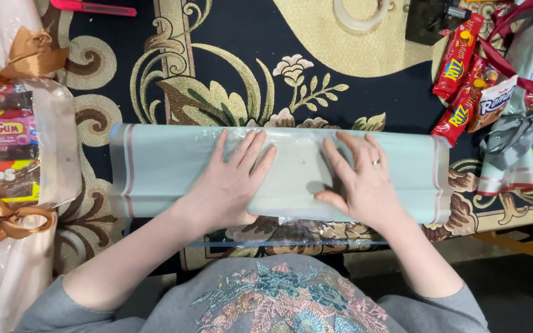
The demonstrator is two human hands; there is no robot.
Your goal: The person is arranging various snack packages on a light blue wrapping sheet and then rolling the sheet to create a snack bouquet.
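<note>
A long bundle wrapped in pale blue-green paper (168, 163) with a pink stripe near each end lies across the patterned cloth in front of me. My left hand (232, 182) lies flat on its middle, fingers spread and pointing away. My right hand (362, 182), a ring on one finger, presses flat on the bundle just to the right. A clear film sheet (291, 237) sticks out from under the bundle toward me.
A finished candy bundle in clear wrap with gold-brown ribbons (13, 148) lies at the left. Red snack packets (464, 80), wrapped sweets and grey and red ribbons (516, 132) crowd the right. A tape roll (359, 15) and a pink-handled tool (94, 7) lie at the far edge.
</note>
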